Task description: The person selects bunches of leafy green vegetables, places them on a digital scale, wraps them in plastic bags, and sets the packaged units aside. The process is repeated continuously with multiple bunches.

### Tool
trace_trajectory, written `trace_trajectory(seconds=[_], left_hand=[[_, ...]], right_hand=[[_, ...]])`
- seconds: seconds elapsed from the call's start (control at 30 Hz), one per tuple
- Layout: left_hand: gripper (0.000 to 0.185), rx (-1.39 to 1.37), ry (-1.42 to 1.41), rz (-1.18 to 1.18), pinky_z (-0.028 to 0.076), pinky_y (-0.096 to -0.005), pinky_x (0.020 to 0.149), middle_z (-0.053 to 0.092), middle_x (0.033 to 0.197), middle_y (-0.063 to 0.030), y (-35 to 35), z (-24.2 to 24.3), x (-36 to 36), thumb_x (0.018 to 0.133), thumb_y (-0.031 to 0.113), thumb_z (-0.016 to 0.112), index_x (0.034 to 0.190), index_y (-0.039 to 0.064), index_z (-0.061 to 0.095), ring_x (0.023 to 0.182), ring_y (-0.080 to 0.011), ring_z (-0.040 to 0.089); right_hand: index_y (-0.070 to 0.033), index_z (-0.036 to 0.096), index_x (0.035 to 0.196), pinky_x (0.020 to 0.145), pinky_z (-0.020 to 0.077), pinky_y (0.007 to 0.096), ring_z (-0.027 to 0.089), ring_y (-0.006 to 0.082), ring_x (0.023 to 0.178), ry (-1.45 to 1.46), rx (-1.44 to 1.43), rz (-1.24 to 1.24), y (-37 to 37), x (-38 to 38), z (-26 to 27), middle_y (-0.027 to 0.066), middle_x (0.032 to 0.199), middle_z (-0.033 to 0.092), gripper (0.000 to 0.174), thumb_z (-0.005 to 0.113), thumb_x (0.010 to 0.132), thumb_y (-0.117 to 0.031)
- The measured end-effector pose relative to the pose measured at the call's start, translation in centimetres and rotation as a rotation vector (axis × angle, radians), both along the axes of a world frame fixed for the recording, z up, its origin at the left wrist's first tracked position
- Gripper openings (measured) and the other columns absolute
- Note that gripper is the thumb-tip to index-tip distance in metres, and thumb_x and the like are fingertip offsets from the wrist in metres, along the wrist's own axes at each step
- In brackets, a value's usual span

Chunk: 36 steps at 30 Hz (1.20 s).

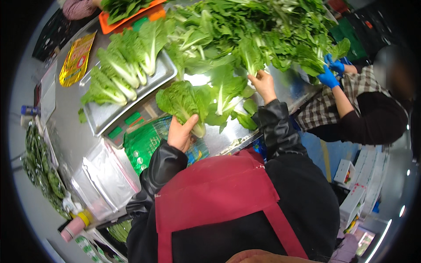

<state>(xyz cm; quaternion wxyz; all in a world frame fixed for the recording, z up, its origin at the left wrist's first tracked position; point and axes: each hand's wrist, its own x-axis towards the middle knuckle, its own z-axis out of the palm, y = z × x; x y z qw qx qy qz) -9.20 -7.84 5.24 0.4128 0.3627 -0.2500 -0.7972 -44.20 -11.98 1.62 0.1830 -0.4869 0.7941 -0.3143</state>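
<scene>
My left hand [181, 132] grips a head of romaine lettuce [184, 103] near its pale base, above the near edge of the metal table. Farther right, my right hand [263, 86] is closed around the base of another leafy green head [250, 59] beside the big heap of leafy greens [279, 23]. Between my hands, loose leaves [225, 95] with white stems lie on the shiny metal surface. To the left, several romaine heads [123, 70] rest side by side in a metal tray [131, 102], leaves pointing away from me.
A co-worker in blue gloves [330, 76] handles greens at the right. An orange crate [133, 15] with greens stands at the back left, near another person's sleeve [79, 9]. A gold packet [78, 59], clear plastic bags [102, 177], a green printed sack [143, 143] and a pink bottle [73, 229] are also around.
</scene>
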Motion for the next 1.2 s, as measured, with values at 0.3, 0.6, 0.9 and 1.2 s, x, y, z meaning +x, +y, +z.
trace_trajectory(seconds=[0.3, 0.6, 0.9, 1.2], left_hand=[[0.077, -0.161, 0.032, 0.016, 0.04, -0.0407, 0.103, 0.039, 0.14, -0.0169, -0.9, 1.0, -1.9, 0.082, 0.001, 0.069, 0.144, 0.005, 0.024, 0.128, -0.027, 0.043], [0.047, -0.046, 0.012, -0.151, 0.04, -0.0342, 0.1, 0.052, 0.13, -0.0108, -0.7, 0.2, -0.4, 0.094, 0.018, 0.06, 0.135, 0.002, 0.044, 0.117, -0.0203, 0.051], [0.045, -0.109, 0.131, -0.045, 0.047, -0.0328, 0.093, 0.058, 0.119, -0.0091, -0.4, 0.4, -0.8, 0.094, 0.021, 0.061, 0.131, 0.003, 0.043, 0.108, -0.0181, 0.058], [0.034, -0.465, -0.243, 0.506, 0.047, -0.0248, 0.07, 0.063, 0.104, -0.0036, -5.9, 5.2, 4.7, 0.091, 0.014, 0.063, 0.12, 0.0, 0.053, 0.082, -0.0117, 0.059]], right_hand=[[0.006, 0.044, 0.13, 0.07, 0.0507, 0.0249, 0.062, 0.0132, 0.081, -0.681, 0.225, 0.595, 5.4, 15.2, 5.4, 0.0094, 0.098, 0.066, 0.059, 0.073, 0.081, -0.012], [0.001, 0.056, 0.118, 0.066, 0.0511, 0.0242, 0.061, 0.0115, 0.072, -1.19, 0.203, 0.595, 5.7, 13.3, 5.9, 0.0072, 0.095, 0.066, 0.036, 0.049, 0.1, -0.028], [0.001, 0.058, 0.096, 0.055, 0.0487, 0.0249, 0.059, 0.0118, 0.061, -1.172, 0.018, 0.171, 6.2, 16.3, 3.8, 0.0068, 0.077, 0.063, 0.019, 0.052, 0.098, -0.016], [0.002, 0.064, 0.088, 0.049, 0.0447, 0.0254, 0.056, 0.0112, 0.051, -0.632, 0.187, 0.093, 5.6, 9.2, 1.1, 0.0052, 0.068, 0.064, 0.027, 0.059, 0.094, -0.024]])
